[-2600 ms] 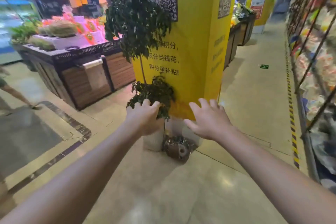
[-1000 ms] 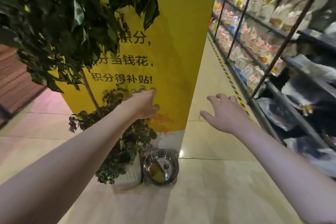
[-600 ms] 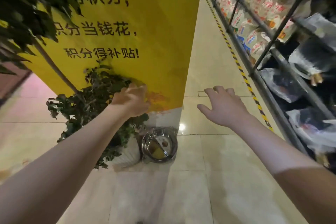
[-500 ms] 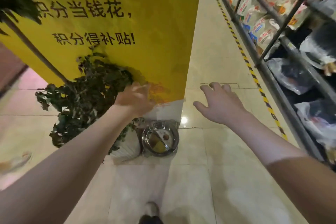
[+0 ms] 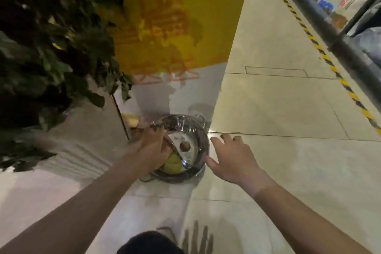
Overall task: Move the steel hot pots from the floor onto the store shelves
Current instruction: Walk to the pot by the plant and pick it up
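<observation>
A round steel hot pot (image 5: 185, 128) with a curved divider stands on the tiled floor at the foot of a yellow pillar (image 5: 175, 16). Something yellowish and a small brown round spot show inside it. My left hand (image 5: 151, 148) lies over the pot's left rim and hides that side; blur hides whether its fingers grip the rim. My right hand (image 5: 231, 159) is spread open just right of the pot, its thumb at the right rim. The store shelves (image 5: 334, 33) run along the upper right.
A leafy plant (image 5: 51, 37) in a white ribbed planter (image 5: 82, 146) stands touching the pot's left side. Yellow-black floor tape (image 5: 321, 49) runs along the shelf base. Bagged goods fill the shelves. Something dark (image 5: 148, 243) shows at the bottom edge.
I have bent down close over the pot. Both hands dropped from pillar height to the pot, the left onto its left rim and the right beside its right rim.
</observation>
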`<action>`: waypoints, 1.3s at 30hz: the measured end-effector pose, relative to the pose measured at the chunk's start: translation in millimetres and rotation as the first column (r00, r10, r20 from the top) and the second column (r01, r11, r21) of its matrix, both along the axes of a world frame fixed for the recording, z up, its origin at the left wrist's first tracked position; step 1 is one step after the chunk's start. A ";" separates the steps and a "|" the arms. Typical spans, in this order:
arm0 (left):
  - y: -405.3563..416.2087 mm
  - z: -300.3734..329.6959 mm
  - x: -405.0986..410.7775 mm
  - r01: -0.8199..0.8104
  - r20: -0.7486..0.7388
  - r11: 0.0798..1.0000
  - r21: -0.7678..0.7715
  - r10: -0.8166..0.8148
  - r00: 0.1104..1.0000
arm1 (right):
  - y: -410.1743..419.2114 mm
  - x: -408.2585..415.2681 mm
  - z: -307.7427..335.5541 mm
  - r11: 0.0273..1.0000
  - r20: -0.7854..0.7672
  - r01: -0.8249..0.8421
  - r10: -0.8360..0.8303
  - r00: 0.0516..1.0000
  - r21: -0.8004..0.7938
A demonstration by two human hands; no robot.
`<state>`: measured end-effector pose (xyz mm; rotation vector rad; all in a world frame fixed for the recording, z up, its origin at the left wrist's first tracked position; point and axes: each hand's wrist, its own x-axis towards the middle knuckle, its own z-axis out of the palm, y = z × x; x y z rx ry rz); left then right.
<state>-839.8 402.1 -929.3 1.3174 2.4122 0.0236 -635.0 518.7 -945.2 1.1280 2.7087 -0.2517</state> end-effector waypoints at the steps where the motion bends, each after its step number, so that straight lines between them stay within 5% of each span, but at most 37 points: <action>1: -3.4 -35.2 -6.7 -0.019 0.011 0.999 -0.032 0.020 1.000 | 0.5 -6.8 -36.6 1.000 -0.014 -0.007 0.007 1.000 -0.011; 6: -25.7 -180.6 -45.2 -0.128 0.063 0.983 -0.129 0.137 0.989 | 12.4 -47.9 -189.7 0.994 -0.028 -0.002 -0.002 1.000 -0.108; 11: -40.6 -254.4 -51.9 -0.299 0.215 0.940 -0.166 0.330 0.919 | 13.9 -68.6 -263.8 0.974 -0.016 0.099 -0.105 0.994 -0.206; 21: -30.6 -291.7 -65.5 -0.205 0.147 0.972 -0.116 0.221 0.964 | -37.1 -36.4 -272.7 0.999 0.253 -0.005 0.013 0.967 -0.034; 27: -44.1 -283.5 -55.8 -0.080 0.008 0.977 -0.197 0.083 0.996 | -69.6 -12.5 -256.8 0.984 0.250 -0.006 0.052 0.967 -0.178; 31: -54.4 -277.3 -56.8 -0.166 0.067 0.958 -0.232 0.186 0.980 | -31.7 -10.9 -249.1 0.999 0.082 0.050 -0.049 0.995 -0.010; 33: -54.5 -278.0 -57.1 -0.236 0.141 0.951 -0.200 0.266 0.954 | -5.0 -5.5 -254.1 0.978 0.041 0.206 -0.207 0.977 0.039; 35: -51.4 -280.3 -55.3 -0.326 0.202 0.933 -0.153 0.353 0.913 | 17.0 -1.2 -264.9 0.933 0.058 0.348 -0.344 0.937 -0.091; 39: -47.6 -285.7 -50.2 -0.385 0.211 0.916 -0.116 0.402 0.891 | 32.0 2.4 -287.0 0.920 0.074 0.328 -0.320 0.945 -0.215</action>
